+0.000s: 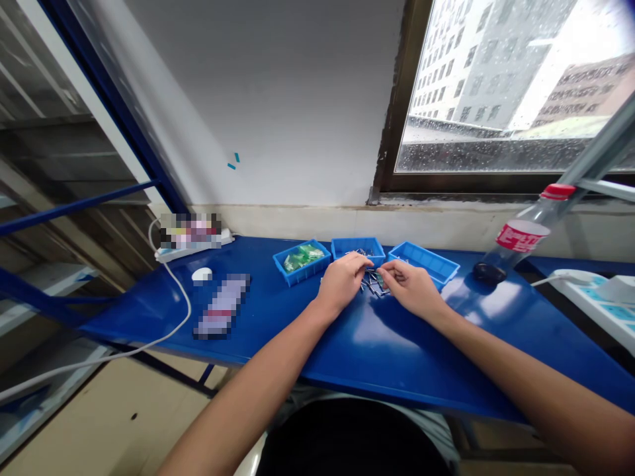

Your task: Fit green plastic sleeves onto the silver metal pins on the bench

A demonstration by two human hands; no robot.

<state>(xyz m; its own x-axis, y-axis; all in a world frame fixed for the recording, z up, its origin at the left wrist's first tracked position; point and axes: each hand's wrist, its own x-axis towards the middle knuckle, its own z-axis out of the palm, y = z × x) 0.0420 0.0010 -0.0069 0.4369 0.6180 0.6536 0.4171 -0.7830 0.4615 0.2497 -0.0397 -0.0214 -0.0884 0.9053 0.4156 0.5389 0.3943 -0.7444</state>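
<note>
My left hand point(341, 283) is closed in a pinch, thumb and fingertips together, just in front of the middle blue bin. Facing it, my right hand point(411, 285) is also pinched, in front of the right-hand bin. What either set of fingertips holds is too small to make out. Below and between my hands lies a loose pile of thin, shiny metal pieces point(373, 285) on the blue table. A bit of green shows beside my right fingertips. More metal pieces lie in the middle bin point(342, 246). Green pieces point(302, 256) fill the left bin point(294, 279).
The right bin point(436, 266) stands near a cola bottle point(520, 237) with a red cap. A blurred phone-like object point(223, 307) and a white round item point(202, 275) lie at left. A white cable point(186, 311) crosses the table's left side. Power strips point(602, 297) sit at right and back left.
</note>
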